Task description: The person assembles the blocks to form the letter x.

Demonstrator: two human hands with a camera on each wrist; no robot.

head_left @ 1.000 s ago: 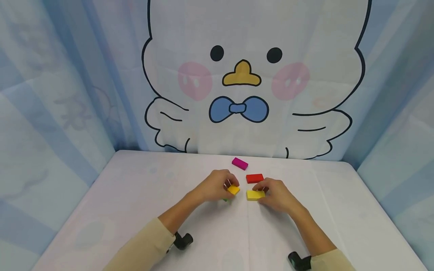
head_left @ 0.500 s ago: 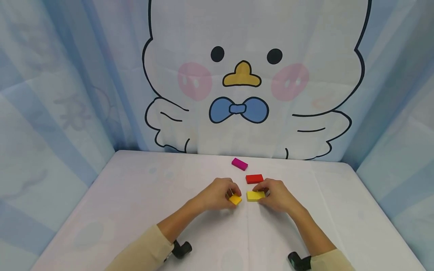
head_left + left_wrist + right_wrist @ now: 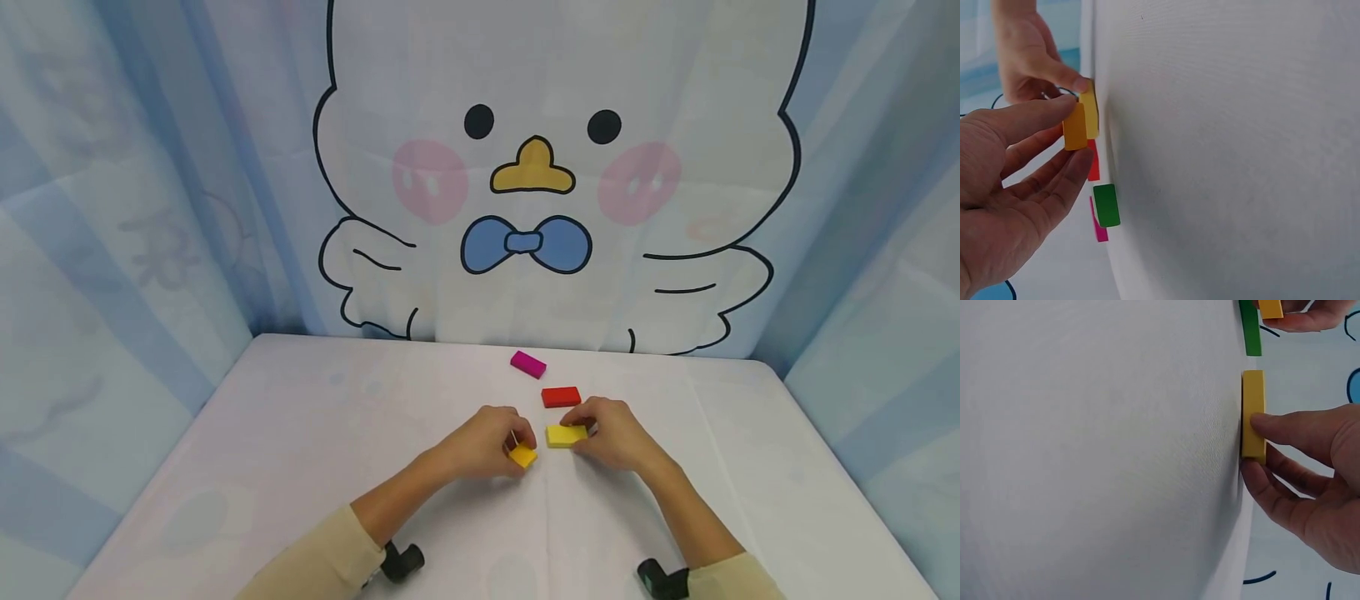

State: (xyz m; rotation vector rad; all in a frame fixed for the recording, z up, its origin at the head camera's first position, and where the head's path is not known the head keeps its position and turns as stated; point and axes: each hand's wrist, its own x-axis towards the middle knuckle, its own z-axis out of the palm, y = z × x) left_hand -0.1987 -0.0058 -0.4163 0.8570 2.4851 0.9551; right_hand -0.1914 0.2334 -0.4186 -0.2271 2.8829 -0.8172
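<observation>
Between thumb and fingertips my left hand point(image 3: 483, 442) pinches an orange-yellow block point(image 3: 522, 455), held above the table. My right hand point(image 3: 613, 433) grips the right end of a longer, paler yellow block point(image 3: 562, 436), which lies on the tabletop. A narrow gap separates the two blocks in the head view. The left wrist view shows a green block point(image 3: 1107, 205) on the table near my left fingers; from the head camera my left hand hides it. Just behind the yellow block lies a red block point(image 3: 561, 397).
Farther back, a magenta block point(image 3: 528, 364) lies at an angle on the white table point(image 3: 337, 433). Behind the table's far edge hangs a curtain point(image 3: 532, 308) printed with a cartoon bird, and more curtains close in both sides.
My left hand has come nearer to me and slightly right with the orange-yellow block. The green block, partly seen earlier, is now covered in the head view. My right hand has stayed put.
</observation>
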